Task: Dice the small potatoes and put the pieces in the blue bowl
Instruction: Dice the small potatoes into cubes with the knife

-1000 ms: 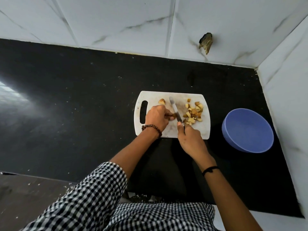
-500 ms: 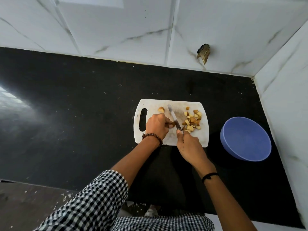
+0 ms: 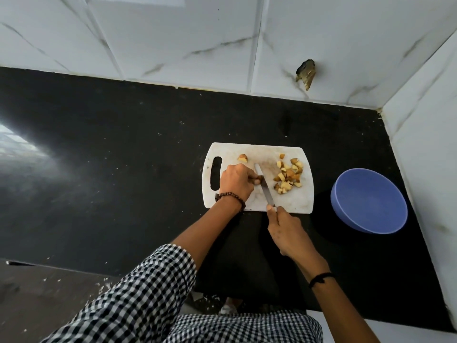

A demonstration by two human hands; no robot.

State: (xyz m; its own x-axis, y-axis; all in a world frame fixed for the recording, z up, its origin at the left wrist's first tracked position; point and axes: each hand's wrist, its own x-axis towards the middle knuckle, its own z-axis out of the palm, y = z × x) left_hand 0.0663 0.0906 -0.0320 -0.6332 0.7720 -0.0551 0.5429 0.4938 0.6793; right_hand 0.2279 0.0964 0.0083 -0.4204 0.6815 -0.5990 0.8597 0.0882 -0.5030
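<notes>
Head view: the white cutting board [image 3: 291, 154] lies on the black counter and serves as the reference. Over its middle, the left hand [image 3: 236, 181] pinches a small potato piece [image 3: 258, 180] under curled fingertips. Most of that piece is hidden, so its long axis cannot be read. The right hand [image 3: 288, 229], just off the board's near edge, is clenched round the handle of the knife [image 3: 265, 189], with the forefinger laid toward the blade; the handle itself is covered. The blade runs from the near edge toward the far edge, leaning slightly toward the board's slot end, and meets the held piece on its bowl-facing side. The coming cut turns on this: the blade stands directly beside the left fingertips. A heap of diced pieces [image 3: 288, 177] occupies the board's bowl-side half, and one loose chunk [image 3: 242, 158] lies near the far edge. The blue bowl [image 3: 368, 201] stands off the board's short end, nearer the right hand, apparently empty. Dicing appears to be in progress, and the transfer has not begun.
</notes>
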